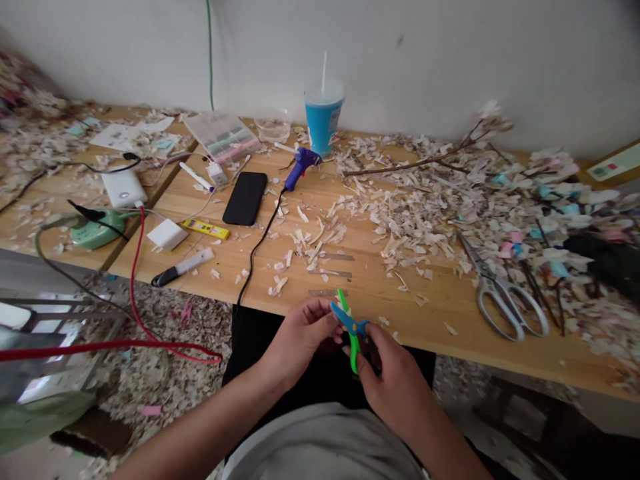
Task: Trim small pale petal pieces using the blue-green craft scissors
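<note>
Blue-and-green plastic scissors [355, 327] are gripped in the right hand [395, 370]; beside their blades [341, 315] the left hand [303, 337] curls, its hold unclear.

Probably a craft workshop: glue gun [302, 164], scattered pale scraps [417, 210].

Hands [303, 335] partly hidden, red cable [110, 347] cropped

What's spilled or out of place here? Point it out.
Pale, petal-like scraps litter the wooden table, and more lie scattered on the floor, as if spilled. The red cable droops over the front edge, where it could snag.
</note>
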Action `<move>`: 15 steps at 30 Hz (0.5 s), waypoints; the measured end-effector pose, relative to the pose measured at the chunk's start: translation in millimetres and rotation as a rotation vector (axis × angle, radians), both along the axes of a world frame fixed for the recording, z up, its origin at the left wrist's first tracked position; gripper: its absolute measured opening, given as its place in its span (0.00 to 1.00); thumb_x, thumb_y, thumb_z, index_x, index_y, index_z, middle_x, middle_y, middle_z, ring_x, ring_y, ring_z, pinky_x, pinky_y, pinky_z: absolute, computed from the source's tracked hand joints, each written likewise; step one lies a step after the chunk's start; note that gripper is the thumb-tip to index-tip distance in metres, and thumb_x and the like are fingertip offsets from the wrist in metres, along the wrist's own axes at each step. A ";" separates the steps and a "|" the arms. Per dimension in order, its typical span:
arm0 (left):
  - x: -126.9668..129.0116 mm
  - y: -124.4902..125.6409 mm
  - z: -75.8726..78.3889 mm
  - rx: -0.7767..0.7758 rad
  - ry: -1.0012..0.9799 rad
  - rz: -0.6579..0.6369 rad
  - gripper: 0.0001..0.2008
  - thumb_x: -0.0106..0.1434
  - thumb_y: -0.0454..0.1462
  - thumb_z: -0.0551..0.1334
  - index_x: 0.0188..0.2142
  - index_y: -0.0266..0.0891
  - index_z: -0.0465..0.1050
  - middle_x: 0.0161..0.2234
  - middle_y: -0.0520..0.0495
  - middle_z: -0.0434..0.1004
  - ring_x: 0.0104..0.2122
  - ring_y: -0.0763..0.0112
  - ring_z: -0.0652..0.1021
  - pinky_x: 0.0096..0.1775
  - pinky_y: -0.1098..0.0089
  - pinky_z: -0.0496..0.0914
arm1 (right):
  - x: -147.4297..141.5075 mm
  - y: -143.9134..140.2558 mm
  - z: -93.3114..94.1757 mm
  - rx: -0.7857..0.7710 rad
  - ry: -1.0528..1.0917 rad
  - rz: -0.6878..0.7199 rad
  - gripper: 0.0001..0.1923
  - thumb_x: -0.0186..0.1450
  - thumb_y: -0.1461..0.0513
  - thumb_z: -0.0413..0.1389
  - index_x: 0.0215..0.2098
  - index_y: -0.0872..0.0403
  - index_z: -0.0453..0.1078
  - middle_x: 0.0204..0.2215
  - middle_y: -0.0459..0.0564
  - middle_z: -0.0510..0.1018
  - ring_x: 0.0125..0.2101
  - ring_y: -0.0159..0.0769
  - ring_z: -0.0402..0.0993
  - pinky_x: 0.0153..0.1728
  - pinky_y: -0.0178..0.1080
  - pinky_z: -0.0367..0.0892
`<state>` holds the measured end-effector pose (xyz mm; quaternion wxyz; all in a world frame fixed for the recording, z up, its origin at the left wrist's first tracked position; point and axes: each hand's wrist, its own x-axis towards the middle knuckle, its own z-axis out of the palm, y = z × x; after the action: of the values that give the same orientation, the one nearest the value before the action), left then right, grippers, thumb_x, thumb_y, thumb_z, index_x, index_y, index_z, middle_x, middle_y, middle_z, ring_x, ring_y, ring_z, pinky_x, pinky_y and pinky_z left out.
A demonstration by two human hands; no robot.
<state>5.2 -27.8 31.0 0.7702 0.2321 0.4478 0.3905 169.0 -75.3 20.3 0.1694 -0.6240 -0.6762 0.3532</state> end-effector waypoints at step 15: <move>-11.0 14.7 2.1 0.139 0.084 -0.149 0.16 0.50 0.43 0.72 0.30 0.34 0.72 0.24 0.53 0.71 0.22 0.79 0.69 0.27 0.76 0.64 | 3.9 2.7 0.8 -0.033 0.030 0.008 0.11 0.63 0.62 0.48 0.44 0.54 0.64 0.35 0.51 0.74 0.36 0.40 0.72 0.38 0.41 0.66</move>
<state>-5.8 -13.1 33.1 0.7596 0.3339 0.4329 0.3523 172.9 -72.6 21.1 0.1679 -0.6186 -0.6702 0.3742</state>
